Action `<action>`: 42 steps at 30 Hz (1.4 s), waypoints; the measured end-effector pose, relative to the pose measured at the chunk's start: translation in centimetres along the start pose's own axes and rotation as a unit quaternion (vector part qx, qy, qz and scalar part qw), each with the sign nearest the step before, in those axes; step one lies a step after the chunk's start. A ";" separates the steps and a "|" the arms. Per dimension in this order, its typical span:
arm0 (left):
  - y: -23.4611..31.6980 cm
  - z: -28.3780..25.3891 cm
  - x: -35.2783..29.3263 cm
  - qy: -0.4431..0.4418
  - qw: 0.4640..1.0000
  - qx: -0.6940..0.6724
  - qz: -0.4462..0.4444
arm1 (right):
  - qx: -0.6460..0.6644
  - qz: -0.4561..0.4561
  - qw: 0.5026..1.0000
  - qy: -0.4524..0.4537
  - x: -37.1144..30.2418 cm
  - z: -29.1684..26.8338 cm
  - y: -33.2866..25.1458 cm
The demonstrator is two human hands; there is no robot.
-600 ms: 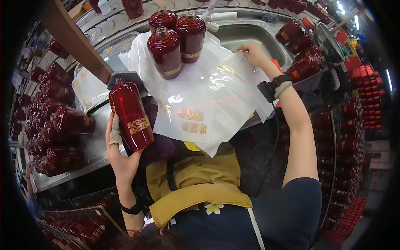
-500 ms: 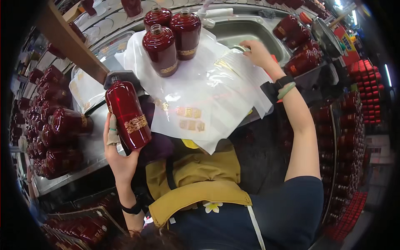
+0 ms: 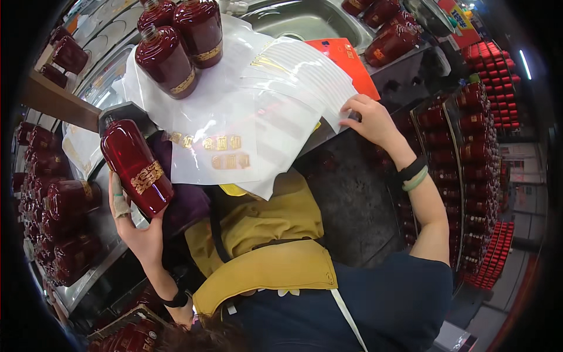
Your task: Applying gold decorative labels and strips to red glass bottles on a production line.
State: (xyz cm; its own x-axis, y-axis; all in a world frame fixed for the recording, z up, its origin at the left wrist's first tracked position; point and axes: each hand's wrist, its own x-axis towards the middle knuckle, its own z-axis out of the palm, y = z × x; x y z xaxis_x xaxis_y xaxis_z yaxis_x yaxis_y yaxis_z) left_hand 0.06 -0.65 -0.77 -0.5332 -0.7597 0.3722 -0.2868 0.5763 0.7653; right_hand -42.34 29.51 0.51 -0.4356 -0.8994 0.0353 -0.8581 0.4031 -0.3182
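Note:
My left hand [image 3: 139, 237] is closed around the base of a dark red glass bottle [image 3: 136, 167], which lies tilted with its neck in a dark angular holder [image 3: 130, 112]. A gold patterned band [image 3: 146, 177] runs around its lower part, and one of my fingers wears a pale finger cover [image 3: 121, 206]. My right hand [image 3: 375, 124] pinches the right edge of a fanned pile of white translucent sheets [image 3: 299, 73]; its fingertips are partly hidden. Gold decals [image 3: 223, 142] show on the top sheet [image 3: 202, 117] between my hands.
Three upright red bottles [image 3: 167, 61] stand on the sheets' far left, by a steel sink [image 3: 305, 23]. An orange-red flat sheet [image 3: 346, 61] lies beyond my right hand. More bottles crowd the left [image 3: 67, 196] and racks at right [image 3: 475, 152]. A wooden beam [image 3: 61, 101] meets the holder.
My right hand has come nearer from the sink's edge to the sheets' right edge. The orange-red sheet shows much more now. My left hand still holds the bottle; the whole view has shifted.

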 end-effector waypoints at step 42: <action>0.0 -0.4 -0.3 -0.002 1.000 0.008 0.013 | -0.092 0.192 0.878 0.430 0.9 -12.8 1.8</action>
State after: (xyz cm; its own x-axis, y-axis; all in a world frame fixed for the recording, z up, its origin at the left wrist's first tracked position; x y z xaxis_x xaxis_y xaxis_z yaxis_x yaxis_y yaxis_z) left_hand 0.51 -0.59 -0.69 -0.5442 -0.7426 0.3903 -0.2849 0.6012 0.7466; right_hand -47.72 31.60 12.06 -0.6779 -0.2642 0.6860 -0.5986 0.7401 -0.3065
